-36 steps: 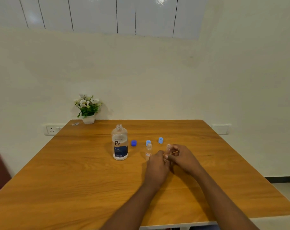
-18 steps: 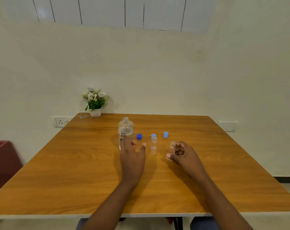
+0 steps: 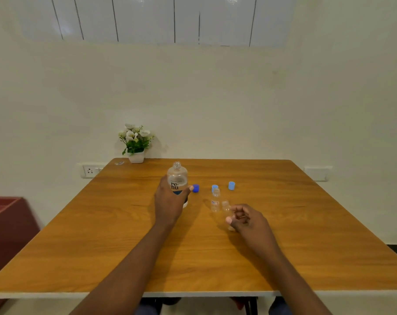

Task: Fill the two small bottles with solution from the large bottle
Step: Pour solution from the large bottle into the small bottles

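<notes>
Since half a second ago my left hand [image 3: 170, 202] has wrapped around the uncapped renu solution bottle [image 3: 177, 180], mid-table. My right hand [image 3: 245, 220] pinches one small bottle [image 3: 226, 206], just right of the other small bottle [image 3: 215, 200]. With such narrow mouths, a hasty pour could spill.
</notes>
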